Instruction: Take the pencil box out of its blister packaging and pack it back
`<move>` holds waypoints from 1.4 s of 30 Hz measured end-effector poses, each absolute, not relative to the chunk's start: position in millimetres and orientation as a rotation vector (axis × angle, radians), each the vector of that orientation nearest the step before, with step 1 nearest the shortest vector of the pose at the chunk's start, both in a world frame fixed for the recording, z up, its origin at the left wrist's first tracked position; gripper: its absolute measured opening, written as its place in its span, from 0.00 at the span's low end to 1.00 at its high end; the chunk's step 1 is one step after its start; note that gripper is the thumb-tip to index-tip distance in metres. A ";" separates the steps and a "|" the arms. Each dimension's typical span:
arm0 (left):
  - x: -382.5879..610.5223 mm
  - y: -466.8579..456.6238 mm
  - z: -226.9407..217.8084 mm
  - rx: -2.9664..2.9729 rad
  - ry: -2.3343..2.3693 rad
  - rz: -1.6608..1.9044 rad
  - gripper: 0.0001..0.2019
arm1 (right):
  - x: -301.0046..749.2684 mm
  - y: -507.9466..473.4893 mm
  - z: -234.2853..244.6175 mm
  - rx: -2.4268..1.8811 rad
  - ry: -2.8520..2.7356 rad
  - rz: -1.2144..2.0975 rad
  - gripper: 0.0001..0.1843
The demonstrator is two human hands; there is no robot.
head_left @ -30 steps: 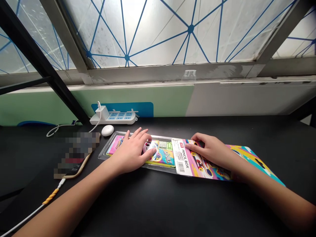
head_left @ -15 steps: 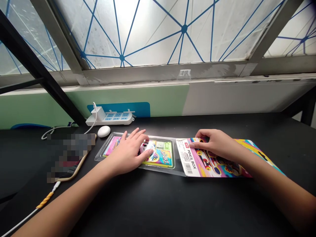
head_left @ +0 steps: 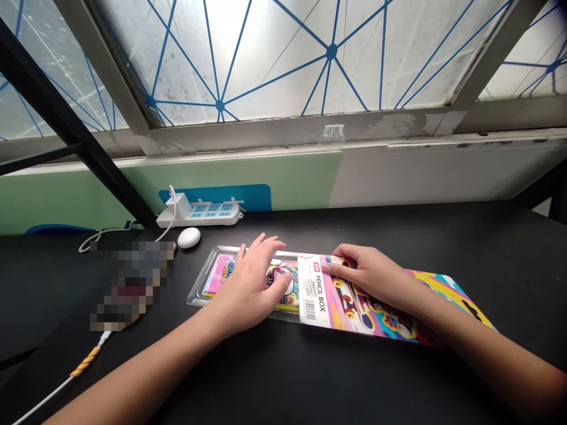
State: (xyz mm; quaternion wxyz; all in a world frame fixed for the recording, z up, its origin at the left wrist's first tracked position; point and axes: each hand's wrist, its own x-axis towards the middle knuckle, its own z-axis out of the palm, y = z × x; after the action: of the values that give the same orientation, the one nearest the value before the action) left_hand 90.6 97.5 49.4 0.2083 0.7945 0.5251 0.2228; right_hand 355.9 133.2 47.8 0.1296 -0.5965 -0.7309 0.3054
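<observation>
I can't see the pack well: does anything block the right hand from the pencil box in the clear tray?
Yes. The printed card sleeve lies under the right hand and over the right end of the clear tray, covering that part of the pencil box. The left hand rests on the box's exposed part.

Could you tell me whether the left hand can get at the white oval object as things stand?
Probably yes: the left hand rests on the clear plastic tray, and the white oval object lies just past the tray's corner, nothing visible between them.

two hands (head_left: 247, 289), one pencil box (head_left: 349, 304), one power strip (head_left: 199, 213)
</observation>
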 end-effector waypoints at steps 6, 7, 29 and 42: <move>95.5 88.6 57.8 1.813 1.141 0.946 0.12 | 366.9 136.6 49.8 -1.744 -2.157 0.848 0.23; 92.3 90.1 59.4 1.743 1.084 0.998 0.10 | 372.0 138.9 49.7 -1.738 -2.165 0.860 0.23; 63.2 126.4 41.8 1.451 1.052 1.511 0.16 | 347.6 157.9 67.1 -1.739 -2.504 0.582 0.31; 60.8 133.3 37.3 1.186 0.963 1.601 0.17 | 205.9 149.8 69.6 -1.449 -2.736 0.249 0.32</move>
State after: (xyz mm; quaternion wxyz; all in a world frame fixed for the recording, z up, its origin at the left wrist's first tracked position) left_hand 60.8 133.3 37.3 0.4477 0.4792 0.3891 0.6469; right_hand 205.9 149.8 69.6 0.0179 -0.4664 -0.8808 0.0802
